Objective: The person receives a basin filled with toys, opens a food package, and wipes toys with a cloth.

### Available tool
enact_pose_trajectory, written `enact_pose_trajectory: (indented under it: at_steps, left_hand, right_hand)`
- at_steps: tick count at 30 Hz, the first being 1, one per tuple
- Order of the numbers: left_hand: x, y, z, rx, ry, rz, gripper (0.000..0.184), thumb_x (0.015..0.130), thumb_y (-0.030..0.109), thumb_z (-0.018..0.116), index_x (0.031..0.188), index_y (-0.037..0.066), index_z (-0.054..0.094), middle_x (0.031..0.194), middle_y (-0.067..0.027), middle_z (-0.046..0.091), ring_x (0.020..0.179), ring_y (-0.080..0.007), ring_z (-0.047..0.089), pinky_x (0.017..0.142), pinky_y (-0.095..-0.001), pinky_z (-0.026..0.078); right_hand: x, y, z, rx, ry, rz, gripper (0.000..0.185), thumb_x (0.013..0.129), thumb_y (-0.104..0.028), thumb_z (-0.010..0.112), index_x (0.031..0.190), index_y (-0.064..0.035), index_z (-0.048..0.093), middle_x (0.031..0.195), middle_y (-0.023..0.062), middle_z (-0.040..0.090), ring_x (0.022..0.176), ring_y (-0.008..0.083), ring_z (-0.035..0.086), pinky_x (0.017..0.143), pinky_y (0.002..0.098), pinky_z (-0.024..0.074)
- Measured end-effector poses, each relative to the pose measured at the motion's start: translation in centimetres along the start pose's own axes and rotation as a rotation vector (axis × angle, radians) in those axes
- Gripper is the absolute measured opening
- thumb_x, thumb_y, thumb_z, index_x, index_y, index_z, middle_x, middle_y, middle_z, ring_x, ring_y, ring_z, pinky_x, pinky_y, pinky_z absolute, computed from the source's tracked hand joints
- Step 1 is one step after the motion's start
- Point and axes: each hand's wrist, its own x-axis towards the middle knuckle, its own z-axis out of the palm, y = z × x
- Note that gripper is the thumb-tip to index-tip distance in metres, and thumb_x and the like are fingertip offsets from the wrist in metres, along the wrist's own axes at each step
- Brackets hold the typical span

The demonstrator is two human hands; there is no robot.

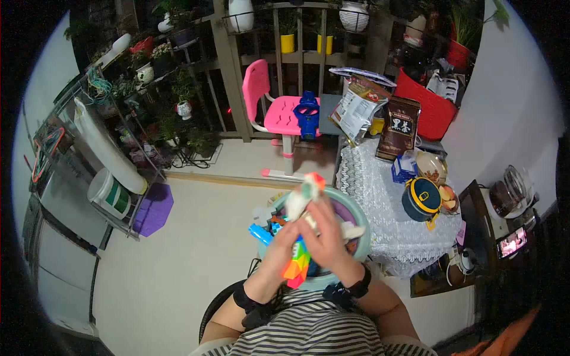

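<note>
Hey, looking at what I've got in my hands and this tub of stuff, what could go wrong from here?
The green, yellow and orange plastic toy between your left hand and right hand could slip, as the crumpled white cloth may loosen your grip.

The bright blue object pokes out past the left side of the pale green round tub, so a bump from your left arm might knock it to the floor.

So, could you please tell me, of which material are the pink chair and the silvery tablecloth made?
The pink chair looks like smooth moulded plastic: even colour, rounded edges and wavy slots in the seat. Its pale frame may be painted metal.

The tablecloth seems a shiny lace-like fabric, from its raised pattern and hanging folds, though lace-look plastic is possible.
</note>
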Motion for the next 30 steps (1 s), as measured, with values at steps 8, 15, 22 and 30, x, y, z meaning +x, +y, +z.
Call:
enact_pose_trajectory:
  at_steps: [8, 15, 22, 30]
  left_hand:
    - [0.0, 1.5, -1.0, 0.075, 0.181, 0.166, 0.036, 0.095, 0.018, 0.048, 0.128, 0.004, 0.049, 0.119, -0.0067, 0.058, 0.107, -0.0156, 0.057, 0.092, -0.0298, 0.046]
    - [0.1, 1.5, -2.3, 0.264, -0.273, -0.053, 0.052, 0.098, 0.032, 0.049, 0.139, 0.001, 0.04, 0.126, -0.0056, 0.055, 0.114, -0.0135, 0.05, 0.1, -0.0293, 0.037]
    - [3.2, 4.6, -4.7, 0.561, 0.069, 0.335, 0.049, 0.094, 0.019, 0.056, 0.137, 0.0, 0.042, 0.115, -0.0071, 0.061, 0.104, -0.0144, 0.056, 0.093, -0.0294, 0.044]
    - [7.1, 3.9, 0.0, 0.626, -0.167, 0.366, 0.05, 0.083, -0.002, 0.065, 0.128, 0.002, 0.045, 0.112, -0.0057, 0.056, 0.103, -0.013, 0.056, 0.09, -0.0273, 0.046]
  right_hand:
    - [-2.0, -1.4, 2.0, 0.064, 0.016, -0.076, 0.037, 0.086, -0.006, 0.057, 0.121, 0.0056, 0.049, 0.137, 0.0263, 0.042, 0.129, 0.046, 0.036, 0.108, 0.0467, 0.0278]
    - [0.7, 5.3, -2.7, 0.346, 0.518, 0.328, 0.027, 0.096, -0.011, 0.049, 0.12, 0.001, 0.051, 0.11, 0.0073, 0.057, 0.103, 0.0154, 0.054, 0.091, 0.0292, 0.0436]
    - [-4.6, 5.6, -9.4, 0.426, 0.701, 0.321, 0.033, 0.094, -0.019, 0.042, 0.121, -0.0011, 0.05, 0.104, 0.009, 0.058, 0.094, 0.0178, 0.058, 0.083, 0.0313, 0.0481]
    - [-7.7, 0.8, -12.0, 0.665, 0.935, 0.32, 0.035, 0.094, -0.026, 0.037, 0.109, 0.002, 0.053, 0.095, 0.0095, 0.058, 0.079, 0.0144, 0.054, 0.067, 0.0253, 0.0449]
